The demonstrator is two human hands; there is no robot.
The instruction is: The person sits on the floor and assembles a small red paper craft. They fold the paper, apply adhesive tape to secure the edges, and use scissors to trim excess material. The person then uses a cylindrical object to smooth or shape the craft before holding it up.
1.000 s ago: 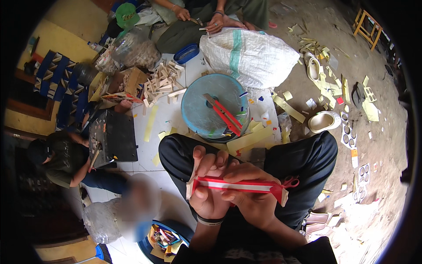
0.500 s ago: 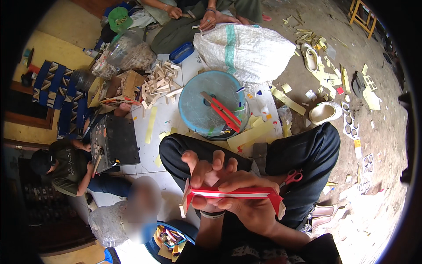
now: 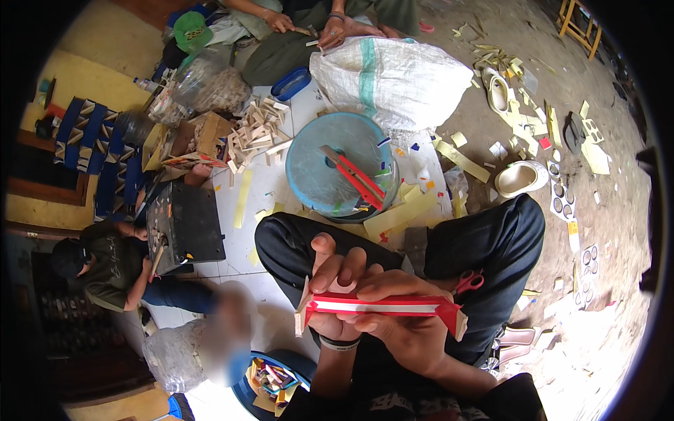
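Your left hand [image 3: 335, 288] and right hand [image 3: 401, 317] are both closed around a long wooden strip [image 3: 382, 306] wrapped in red tape with a pale band along its middle. You hold it level across your lap, near the bottom of the view: the left fingers curl over its left end, the right hand grips the middle from below, and the right end juts free past your knee. Whether your right thumb presses the tape is hard to tell, since the strip hides it.

Red-handled scissors [image 3: 467, 283] lie on your right thigh, just beside the strip's right end. Farther away, a round blue lid [image 3: 316, 172] sits on the floor with a red utility knife [image 3: 358, 181] on it. Yellow paper strips [image 3: 401, 212] lie against its near right edge. A white woven sack [image 3: 393, 76] is beyond the lid, and a pile of small wooden blocks [image 3: 254, 132] is to the far left.
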